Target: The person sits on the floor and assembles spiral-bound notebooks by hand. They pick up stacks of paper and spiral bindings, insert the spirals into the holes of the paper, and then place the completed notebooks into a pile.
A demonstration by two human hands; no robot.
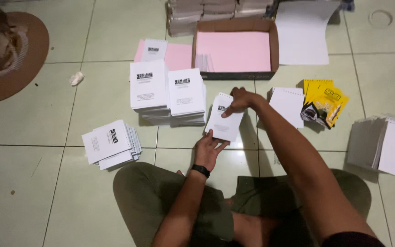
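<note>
Both hands held one spiral-bound booklet (225, 122) over the tiled floor.
Left hand (210, 148) gripped its bottom edge, right hand (240, 100) pinched the top, keeping it flat.

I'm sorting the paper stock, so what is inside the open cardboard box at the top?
The cardboard box holds pink sheets across its floor, with a small white stack at its left wall. Anything beneath the pink sheets is covered.

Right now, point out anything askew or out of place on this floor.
A crumpled white scrap lies alone on the tiles, apart from the paper. The small booklet stack at left is fanned and skewed, unlike the squared stacks beside it.
</note>
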